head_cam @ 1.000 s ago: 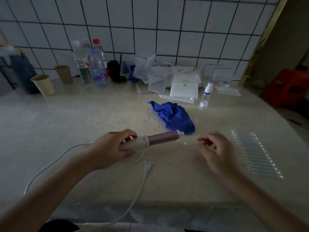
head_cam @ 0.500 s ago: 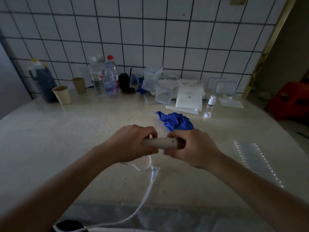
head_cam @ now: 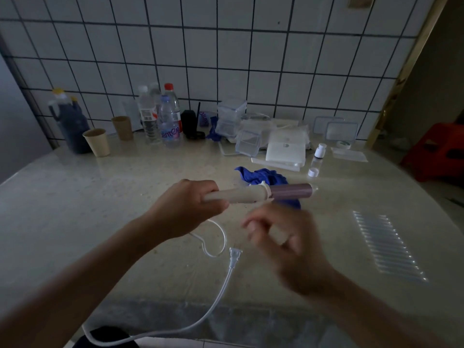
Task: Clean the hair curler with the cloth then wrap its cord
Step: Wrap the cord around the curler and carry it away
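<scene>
My left hand (head_cam: pixel 187 205) grips the cream handle of the hair curler (head_cam: pixel 256 193) and holds it level above the counter, its purple barrel pointing right. My right hand (head_cam: pixel 281 237) is blurred below the curler, apart from it, fingers loosely bent and holding nothing. The blue cloth (head_cam: pixel 263 178) lies crumpled on the counter behind the curler. The white cord (head_cam: pixel 216 249) loops under my left hand, and its plug (head_cam: pixel 234 256) lies on the counter, with the rest of the cord trailing off the near edge.
Along the tiled wall stand water bottles (head_cam: pixel 169 121), two paper cups (head_cam: pixel 96 141), a dark jug (head_cam: pixel 70 121), clear plastic boxes (head_cam: pixel 248 141) and a small white bottle (head_cam: pixel 320 150). A ridged clear sheet (head_cam: pixel 386 244) lies at the right. A red stool (head_cam: pixel 437 151) stands beyond the counter.
My right hand has let go of the curler's barrel and dropped below it. My left hand has raised the curler slightly, still level.
</scene>
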The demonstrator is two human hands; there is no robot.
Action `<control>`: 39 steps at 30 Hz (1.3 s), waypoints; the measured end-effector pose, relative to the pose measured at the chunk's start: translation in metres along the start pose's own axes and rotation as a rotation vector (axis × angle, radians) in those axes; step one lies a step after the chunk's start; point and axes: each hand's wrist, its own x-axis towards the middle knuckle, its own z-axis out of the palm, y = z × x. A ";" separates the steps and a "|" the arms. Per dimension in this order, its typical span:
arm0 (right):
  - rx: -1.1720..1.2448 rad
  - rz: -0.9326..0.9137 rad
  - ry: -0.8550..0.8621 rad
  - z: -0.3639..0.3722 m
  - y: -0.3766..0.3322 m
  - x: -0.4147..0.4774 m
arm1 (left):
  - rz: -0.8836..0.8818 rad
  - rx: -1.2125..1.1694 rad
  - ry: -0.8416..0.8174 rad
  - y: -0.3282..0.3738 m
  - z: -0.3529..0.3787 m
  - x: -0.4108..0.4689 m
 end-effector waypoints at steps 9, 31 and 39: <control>0.275 0.544 -0.544 0.064 0.013 0.001 | 0.034 -0.111 0.060 0.018 -0.010 -0.006; 0.126 0.465 -0.118 -0.078 0.054 0.079 | -0.109 -0.481 -0.126 0.000 -0.035 -0.039; 0.556 0.735 -0.211 -0.075 0.083 0.067 | -0.014 -0.732 -0.118 -0.011 -0.032 -0.037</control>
